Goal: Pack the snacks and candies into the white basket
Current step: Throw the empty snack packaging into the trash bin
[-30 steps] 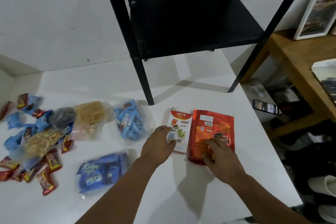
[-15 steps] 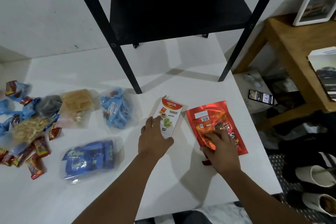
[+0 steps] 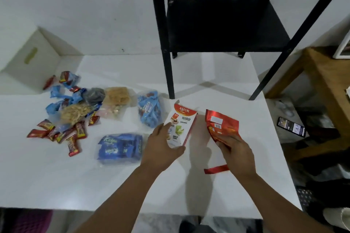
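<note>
While the left hand [image 3: 164, 144] is curled around the lower end of the Astor box [image 3: 182, 126], thumb on its red side edge and fingers on its white printed face, the box is tilted up off the white table [image 3: 227, 191] at centre frame. Right of it, the crinkled red foil pouch [image 3: 220, 126] is pinched at its lower edge by the right hand [image 3: 237, 154], its label panel facing up. At upper left, a wall of the white basket [image 3: 36, 53] is seen.

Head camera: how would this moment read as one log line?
left hand: grips Astor box | right hand: lifts red pouch | white basket: far left
</note>
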